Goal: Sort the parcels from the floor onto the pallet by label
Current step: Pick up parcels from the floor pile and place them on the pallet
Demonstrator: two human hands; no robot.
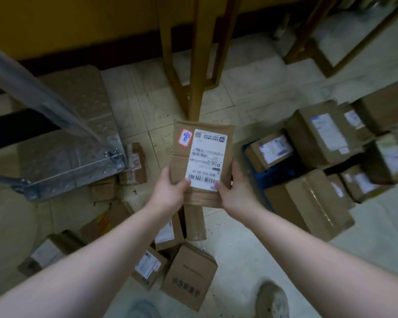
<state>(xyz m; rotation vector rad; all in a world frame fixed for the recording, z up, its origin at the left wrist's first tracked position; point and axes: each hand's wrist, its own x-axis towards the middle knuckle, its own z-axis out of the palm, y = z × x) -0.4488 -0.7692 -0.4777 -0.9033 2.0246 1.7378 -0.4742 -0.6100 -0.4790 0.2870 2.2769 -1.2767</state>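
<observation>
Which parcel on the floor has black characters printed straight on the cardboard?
The brown box lying nearest the shoe. Its top shows printed black characters and no white label, unlike the labelled parcels beside it.

grey metal trolley (71, 157) at left, wooden stand legs (198, 83) before a yellow wall (55, 19), perhaps a shoe (272, 299) below

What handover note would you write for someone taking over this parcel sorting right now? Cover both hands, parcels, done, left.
Left hand and right hand grip one flat cardboard parcel, shipping label facing up, above the floor.
Done: several boxes sit on the blue pallet on the right.
Left: place the held parcel; more parcels lie on the floor below the arms.
</observation>
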